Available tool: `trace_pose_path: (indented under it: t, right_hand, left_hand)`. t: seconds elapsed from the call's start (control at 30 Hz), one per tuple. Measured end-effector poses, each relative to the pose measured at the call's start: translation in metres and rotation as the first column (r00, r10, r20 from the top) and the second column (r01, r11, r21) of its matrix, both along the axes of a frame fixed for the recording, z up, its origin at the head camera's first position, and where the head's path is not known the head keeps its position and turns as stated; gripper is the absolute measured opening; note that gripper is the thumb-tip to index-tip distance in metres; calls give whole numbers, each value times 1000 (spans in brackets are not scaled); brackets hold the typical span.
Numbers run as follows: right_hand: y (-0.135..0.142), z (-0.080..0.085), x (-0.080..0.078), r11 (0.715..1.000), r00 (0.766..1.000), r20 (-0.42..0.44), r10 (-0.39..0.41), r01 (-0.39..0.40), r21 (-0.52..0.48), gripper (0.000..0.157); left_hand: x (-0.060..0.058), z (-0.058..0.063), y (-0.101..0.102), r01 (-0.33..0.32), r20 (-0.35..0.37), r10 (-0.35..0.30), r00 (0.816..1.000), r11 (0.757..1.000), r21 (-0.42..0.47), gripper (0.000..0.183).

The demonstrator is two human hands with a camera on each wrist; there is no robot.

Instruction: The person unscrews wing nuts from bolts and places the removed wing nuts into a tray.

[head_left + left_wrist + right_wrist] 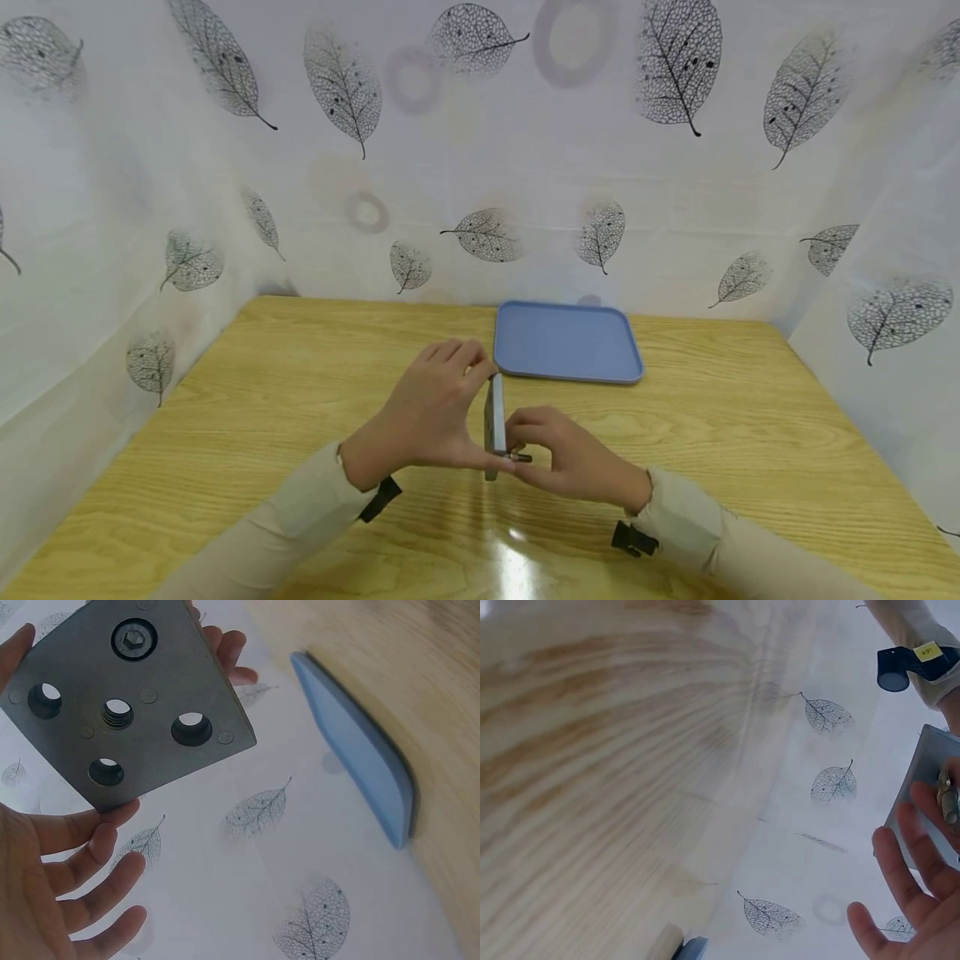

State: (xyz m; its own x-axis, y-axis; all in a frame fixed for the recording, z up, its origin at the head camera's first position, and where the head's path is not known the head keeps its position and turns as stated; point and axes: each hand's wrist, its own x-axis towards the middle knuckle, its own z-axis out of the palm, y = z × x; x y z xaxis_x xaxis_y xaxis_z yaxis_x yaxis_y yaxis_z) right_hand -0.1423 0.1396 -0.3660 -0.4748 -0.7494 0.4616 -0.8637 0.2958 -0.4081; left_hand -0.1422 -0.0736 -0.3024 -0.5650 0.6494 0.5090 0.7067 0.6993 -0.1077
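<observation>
Upright above the table, a square grey metal plate (495,417) is gripped at its edges by my left hand (431,408), thumb at the near edge and fingertips at the far one. In the left wrist view the plate (71,739) shows several round holes, the middle one threaded; a bolt head (134,639) with a hex recess sits in the top hole. On the plate's right face, my right hand (573,454) pinches the bolt's protruding end (521,457). The right wrist view shows this metal end (948,801) among the fingers, with the other fingers spread.
A blue tray (570,342) lies at the back of the wooden table (360,350), right of centre. White sheeting (480,167) with leaf prints stands along the back and both sides. Dark straps with small devices (633,540) sit on both wrists.
</observation>
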Motion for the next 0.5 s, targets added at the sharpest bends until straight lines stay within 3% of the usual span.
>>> trace_pose_path:
  t: [0.2,0.5]
  right_hand:
    - [-1,-3,0,999,965,-256,-48,43,-26,20]
    - [-3,-1,2,995,931,-353,-96,89,-38,30]
  left_hand:
    - [0,0,0,-2,1,2,1000,1000,1,93]
    - [0,0,-1,5,-6,-5,1000,1000,8,91]
